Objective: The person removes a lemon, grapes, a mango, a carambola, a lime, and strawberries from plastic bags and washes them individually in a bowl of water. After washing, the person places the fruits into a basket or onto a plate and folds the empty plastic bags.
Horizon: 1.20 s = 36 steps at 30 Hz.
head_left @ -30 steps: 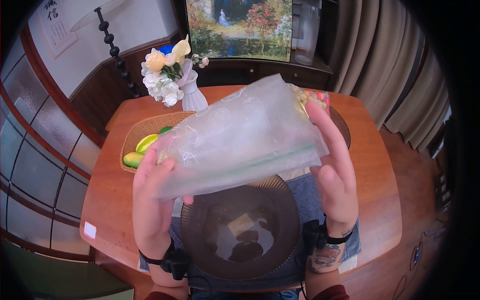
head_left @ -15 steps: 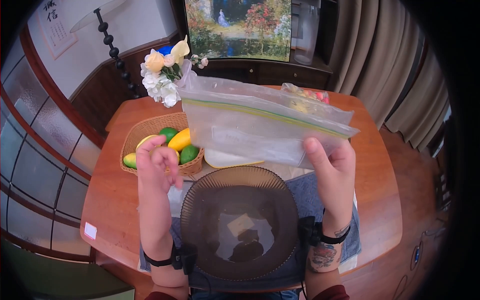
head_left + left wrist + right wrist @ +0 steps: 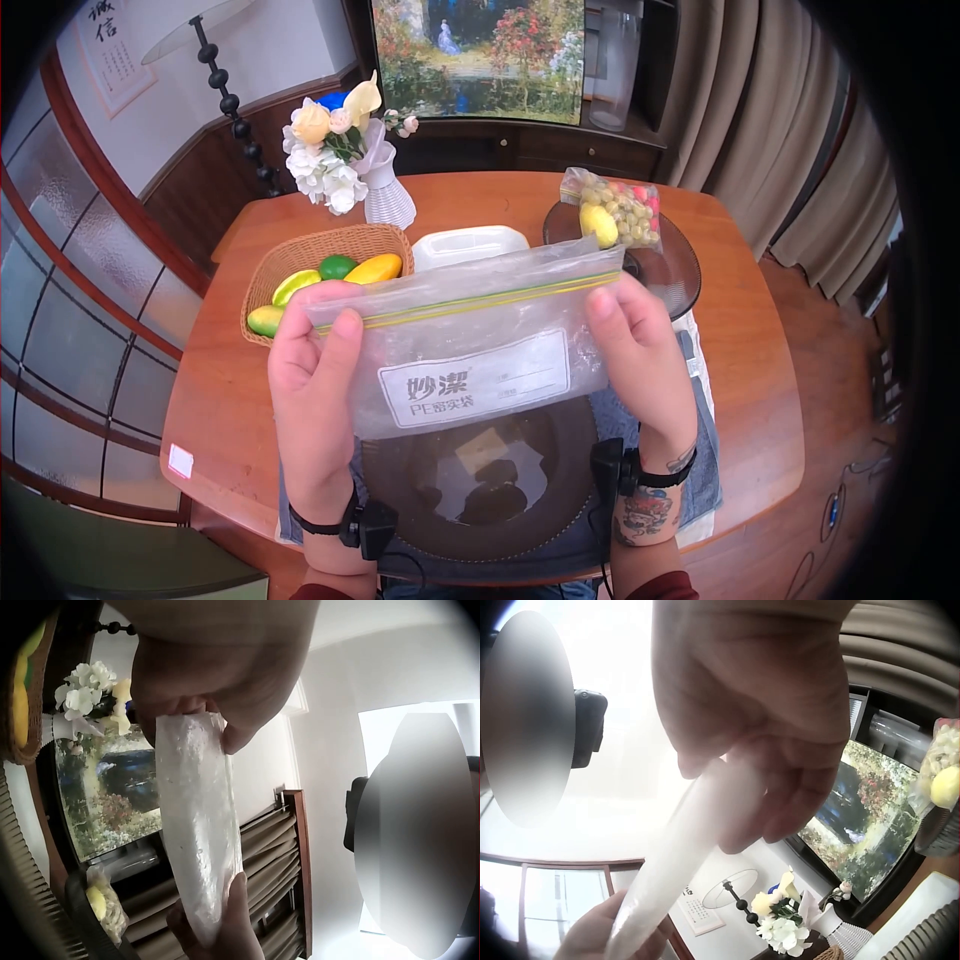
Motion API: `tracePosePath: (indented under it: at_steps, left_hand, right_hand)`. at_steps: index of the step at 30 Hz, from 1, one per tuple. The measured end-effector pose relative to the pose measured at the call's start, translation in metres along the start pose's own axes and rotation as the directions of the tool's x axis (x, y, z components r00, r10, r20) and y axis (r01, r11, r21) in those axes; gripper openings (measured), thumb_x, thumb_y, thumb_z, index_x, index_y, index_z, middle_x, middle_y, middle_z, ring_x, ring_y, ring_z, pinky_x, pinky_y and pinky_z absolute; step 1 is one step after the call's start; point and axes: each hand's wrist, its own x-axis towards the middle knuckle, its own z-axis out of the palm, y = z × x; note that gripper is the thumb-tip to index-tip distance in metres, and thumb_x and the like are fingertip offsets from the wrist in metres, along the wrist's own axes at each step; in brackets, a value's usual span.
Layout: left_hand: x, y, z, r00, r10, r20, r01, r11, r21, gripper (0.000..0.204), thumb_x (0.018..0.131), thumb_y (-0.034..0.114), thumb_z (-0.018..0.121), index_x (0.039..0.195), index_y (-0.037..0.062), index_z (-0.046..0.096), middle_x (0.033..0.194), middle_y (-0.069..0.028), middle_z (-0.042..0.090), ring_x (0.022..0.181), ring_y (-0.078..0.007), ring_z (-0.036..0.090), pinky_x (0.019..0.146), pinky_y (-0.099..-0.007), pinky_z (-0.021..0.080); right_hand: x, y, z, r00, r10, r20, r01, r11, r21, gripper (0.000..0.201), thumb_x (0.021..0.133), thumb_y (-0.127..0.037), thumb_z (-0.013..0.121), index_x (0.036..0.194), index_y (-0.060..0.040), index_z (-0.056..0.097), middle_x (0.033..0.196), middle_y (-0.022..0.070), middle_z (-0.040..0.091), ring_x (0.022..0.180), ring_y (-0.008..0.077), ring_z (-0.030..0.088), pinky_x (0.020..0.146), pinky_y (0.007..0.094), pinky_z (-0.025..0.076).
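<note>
A clear zip bag (image 3: 470, 350) with a printed white label hangs in front of me, its yellow-green zip strip running along the top. My left hand (image 3: 312, 370) pinches its left top corner between thumb and fingers. At the other end my right hand (image 3: 640, 350) grips the right top corner the same way, thumb in front. Below the bag sits a brown ribbed glass bowl (image 3: 480, 540), partly covered by it. Both wrist views show the bag (image 3: 199, 825) edge-on, stretched between the two hands.
A wicker basket (image 3: 290, 250) of mangoes and other fruit stands at left. Behind the bag are a white tray (image 3: 470, 243) and a dark glass plate (image 3: 680, 275) bearing a yellow fruit (image 3: 598, 226) and a bag of grapes (image 3: 630, 212). A flower vase (image 3: 388, 195) stands farther back.
The left hand let go of the bag, and the right hand swung it round. Now the left hand grips a corner again, and the printed label faces me with the zip strip on top.
</note>
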Motion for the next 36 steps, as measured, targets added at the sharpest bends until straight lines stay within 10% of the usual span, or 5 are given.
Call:
tracePosePath:
  at_steps: [15, 20, 24, 28, 36]
  left_hand:
    - [0.001, -0.007, -0.002, 0.974, 0.226, -0.030, -0.219, 0.963, 0.154, 0.022, 0.104, 0.018, 0.051, 0.120, 0.0033, 0.051, 0.109, -0.0049, 0.058, 0.100, -0.0091, 0.054, 0.090, -0.0231, 0.042]
    - [0.002, 0.010, -0.015, 0.994, -0.063, 0.086, 0.072, 0.993, -0.095, 0.047, 0.104, 0.022, 0.050, 0.144, 0.0022, 0.038, 0.126, -0.0174, 0.061, 0.108, -0.0179, 0.063, 0.085, -0.0259, 0.051]
    - [-0.003, 0.023, -0.017, 0.964, -0.206, 0.170, 0.201, 0.979, 0.047, 0.050, 0.103, 0.019, 0.051, 0.146, 0.0014, 0.035, 0.125, -0.0159, 0.064, 0.112, -0.0200, 0.063, 0.086, -0.0272, 0.053]
    - [-0.013, 0.028, -0.020, 0.989, -0.093, 0.112, 0.085, 0.994, 0.069, 0.047, 0.101, 0.014, 0.054, 0.145, 0.0031, 0.039, 0.125, -0.0131, 0.065, 0.111, -0.0163, 0.063, 0.088, -0.0269, 0.052]
    - [-0.030, 0.035, -0.124, 0.957, 0.023, -0.291, 0.071, 0.949, 0.308, 0.037, 0.099, 0.009, 0.055, 0.135, 0.0033, 0.050, 0.112, -0.0039, 0.068, 0.091, -0.0085, 0.065, 0.075, -0.0227, 0.051]
  right_hand:
    - [-0.004, -0.003, 0.013, 0.982, -0.074, -0.174, 0.091, 0.991, 0.095, 0.019, 0.102, -0.018, 0.057, 0.107, -0.0012, 0.063, 0.087, -0.0032, 0.065, 0.071, -0.0023, 0.048, 0.060, 0.0163, 0.037]
    - [0.000, 0.001, 0.010, 0.937, -0.162, -0.310, 0.191, 0.980, 0.063, 0.019, 0.103, -0.019, 0.057, 0.107, -0.0016, 0.063, 0.082, -0.0072, 0.059, 0.073, -0.0019, 0.048, 0.061, 0.0158, 0.037]
    - [0.003, 0.003, 0.014, 0.884, -0.251, -0.394, 0.319, 0.941, 0.114, 0.021, 0.105, -0.019, 0.051, 0.110, -0.0013, 0.061, 0.101, -0.0014, 0.064, 0.090, 0.0035, 0.055, 0.083, 0.0195, 0.044]
    - [-0.006, 0.000, 0.020, 0.968, -0.180, -0.175, 0.192, 0.980, 0.058, 0.026, 0.105, -0.021, 0.049, 0.118, -0.0007, 0.060, 0.101, -0.0015, 0.064, 0.089, 0.0037, 0.054, 0.081, 0.0190, 0.043]
    - [-0.009, -0.020, 0.004, 0.941, -0.157, -0.300, 0.166, 0.986, 0.004, 0.036, 0.104, -0.023, 0.046, 0.134, -0.0032, 0.053, 0.094, 0.0071, 0.070, 0.078, 0.0093, 0.062, 0.069, 0.0221, 0.050]
